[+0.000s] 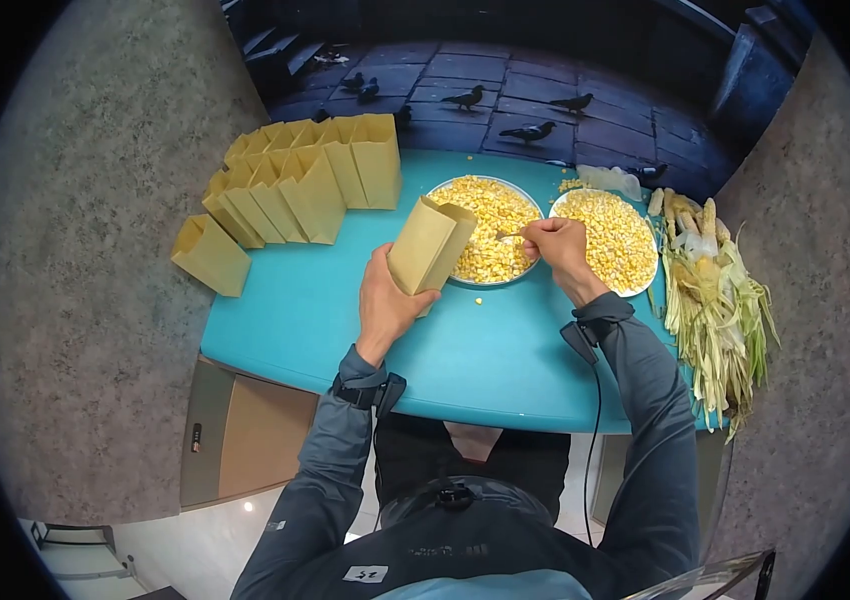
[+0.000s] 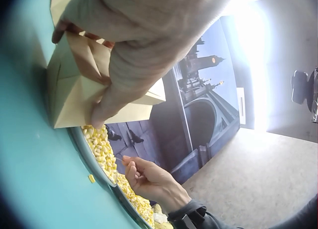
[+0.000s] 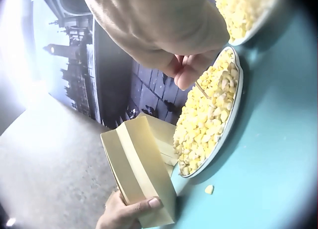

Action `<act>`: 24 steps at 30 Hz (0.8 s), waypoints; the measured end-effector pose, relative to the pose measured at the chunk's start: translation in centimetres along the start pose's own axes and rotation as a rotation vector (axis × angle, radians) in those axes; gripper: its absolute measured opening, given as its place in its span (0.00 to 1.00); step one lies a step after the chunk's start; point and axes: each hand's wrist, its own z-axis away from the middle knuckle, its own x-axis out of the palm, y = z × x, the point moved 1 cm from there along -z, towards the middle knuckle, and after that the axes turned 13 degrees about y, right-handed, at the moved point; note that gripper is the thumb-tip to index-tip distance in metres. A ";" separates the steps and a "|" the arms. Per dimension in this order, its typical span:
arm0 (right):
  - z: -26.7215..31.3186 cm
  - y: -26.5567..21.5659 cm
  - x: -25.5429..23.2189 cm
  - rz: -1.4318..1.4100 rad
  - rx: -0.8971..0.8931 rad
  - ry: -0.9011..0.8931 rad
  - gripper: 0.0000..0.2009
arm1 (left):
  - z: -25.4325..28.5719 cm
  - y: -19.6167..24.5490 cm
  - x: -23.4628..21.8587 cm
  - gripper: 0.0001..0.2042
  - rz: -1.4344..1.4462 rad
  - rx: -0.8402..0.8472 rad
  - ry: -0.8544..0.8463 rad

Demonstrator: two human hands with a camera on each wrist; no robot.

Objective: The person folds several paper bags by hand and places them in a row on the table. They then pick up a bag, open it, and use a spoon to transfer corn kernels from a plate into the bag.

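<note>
My left hand [image 1: 392, 303] grips a brown paper bag [image 1: 429, 245] around its lower part, tilted beside the near plate of corn kernels; in the left wrist view the hand [image 2: 144, 45] lies across the bag [image 2: 74, 95]. Between the thumb and fingers of my right hand [image 1: 562, 252] is a thin metal utensil [image 1: 509, 235], its far end at the kernels [image 1: 485, 262]. The right wrist view shows the handle [image 3: 202, 91] reaching down to the kernels [image 3: 201, 127]. The inside of the bag is not visible.
Several standing paper bags [image 1: 310, 190] fill the table's left side. A second plate of kernels [image 1: 613, 240] is at the right, beside corn husks and cobs [image 1: 710, 300]. A clear plastic bag [image 1: 609, 181] lies behind it. One loose kernel [image 1: 479, 301] sits on the table.
</note>
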 end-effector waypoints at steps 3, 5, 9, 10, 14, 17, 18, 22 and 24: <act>-0.7 1.4 0.5 -0.099 0.138 -0.025 0.05 | 0.0 0.0 0.0 0.46 0.016 0.006 0.002; -0.8 1.5 0.5 -0.130 0.176 -0.006 0.04 | 0.0 0.0 -0.1 0.46 0.010 0.005 0.000; -0.7 1.2 0.2 -0.186 0.217 0.024 0.04 | -0.1 0.0 -0.2 0.46 0.010 0.002 0.000; -0.6 1.1 0.1 -0.200 0.230 0.034 0.04 | -0.1 0.0 -0.2 0.46 0.008 -0.002 0.002; -0.5 0.4 -0.6 -0.239 0.227 0.015 0.04 | 0.0 -0.2 -0.1 0.48 -0.027 0.021 0.010; -0.3 -1.0 -1.0 -0.249 0.212 0.016 0.05 | -0.1 -0.4 0.0 0.48 -0.039 0.020 0.008; 0.0 -1.8 -1.1 -0.248 0.191 0.022 0.06 | 0.0 -0.4 0.1 0.49 -0.047 0.022 0.010; 1.1 -5.2 -1.7 -0.284 0.119 -0.022 0.07 | -0.2 0.0 0.4 0.50 -0.038 0.022 0.008; 1.6 -6.7 -1.6 -0.284 0.081 -0.039 0.07 | -0.2 -0.2 0.6 0.50 -0.046 0.028 0.006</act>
